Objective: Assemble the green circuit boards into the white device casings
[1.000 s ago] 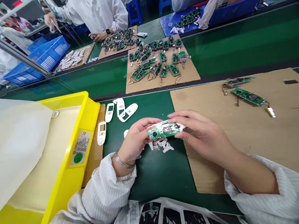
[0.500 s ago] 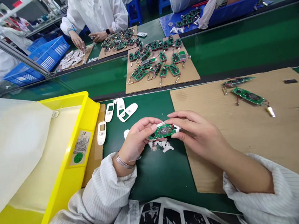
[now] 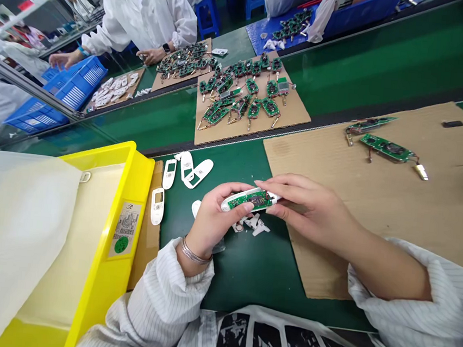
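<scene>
Between my hands is a green circuit board [image 3: 259, 199] lying in a white plastic shell [image 3: 227, 203]. My left hand [image 3: 222, 211] is closed around the shell's left end, its thumb pressed on the board. With fingertips and thumb, my right hand [image 3: 300, 202] pinches the right end of the same piece. Small white plastic parts [image 3: 257, 225] lie on the green table just below. To the left are several white shell covers [image 3: 200, 174] with windows; one white piece [image 3: 196, 208] is partly hidden by my left hand.
A yellow bin [image 3: 105, 227] stands at left. Under my right arm lies a cardboard sheet [image 3: 331, 243] bearing two circuit boards [image 3: 387, 148] with wired metal parts. Farther off, another cardboard [image 3: 298, 112] carries several boards. Across the line, a co-worker [image 3: 148, 13] reaches toward a blue basket [image 3: 73, 90].
The circuit board now sits down inside the white shell, whose rim shows around it. My left thumb has moved onto the board. The co-worker's hand has moved from white parts to the blue basket.
</scene>
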### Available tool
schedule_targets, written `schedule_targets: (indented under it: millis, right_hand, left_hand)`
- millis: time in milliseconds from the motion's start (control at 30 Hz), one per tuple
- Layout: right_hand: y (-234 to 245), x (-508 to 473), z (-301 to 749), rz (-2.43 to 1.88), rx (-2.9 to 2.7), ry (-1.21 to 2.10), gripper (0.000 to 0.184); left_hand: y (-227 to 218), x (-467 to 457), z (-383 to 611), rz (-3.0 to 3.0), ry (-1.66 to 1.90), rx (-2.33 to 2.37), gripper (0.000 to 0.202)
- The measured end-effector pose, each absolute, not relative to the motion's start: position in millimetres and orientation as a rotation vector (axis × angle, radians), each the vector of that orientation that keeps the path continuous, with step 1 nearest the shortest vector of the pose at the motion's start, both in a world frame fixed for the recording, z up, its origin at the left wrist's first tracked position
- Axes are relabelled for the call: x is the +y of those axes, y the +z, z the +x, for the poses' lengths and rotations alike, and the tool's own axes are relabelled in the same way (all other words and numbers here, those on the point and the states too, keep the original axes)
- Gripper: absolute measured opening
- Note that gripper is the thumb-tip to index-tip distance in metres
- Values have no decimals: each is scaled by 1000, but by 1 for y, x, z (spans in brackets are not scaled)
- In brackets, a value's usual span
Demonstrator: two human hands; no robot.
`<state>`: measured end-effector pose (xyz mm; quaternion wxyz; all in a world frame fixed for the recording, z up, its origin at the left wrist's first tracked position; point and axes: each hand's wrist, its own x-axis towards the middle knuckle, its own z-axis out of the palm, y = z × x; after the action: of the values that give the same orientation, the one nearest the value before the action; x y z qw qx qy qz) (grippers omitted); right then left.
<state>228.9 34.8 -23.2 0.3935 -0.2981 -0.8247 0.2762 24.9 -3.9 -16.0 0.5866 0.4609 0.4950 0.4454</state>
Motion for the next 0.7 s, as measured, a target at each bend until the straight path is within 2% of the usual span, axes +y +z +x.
schedule_targets:
  millis: [133,233,333,500,600,700]
  right_hand:
    - [-19,32,227,-763,-2027,761,27]
    - [-15,29,226,-813,-2004,854,24]
    - [-12,28,226,-868,-1892,1047,25]
    - [-8,28,226,-978,-1629,1376,30]
    - [-6,26,225,-977,-1620,1400,28]
    - [-3,25,225,-948,-1693,1291,21]
  left_hand:
    - [-13,-6,27,1230,1054,1136,27]
    - [-9,-8,28,1356,993,1137,32]
    - [-6,-10,29,1537,977,1140,35]
    - [-10,-7,29,1835,1150,1074,29]
    - [-13,-5,29,1997,1261,999,29]
    - [-15,-5,29,2029,1268,934,32]
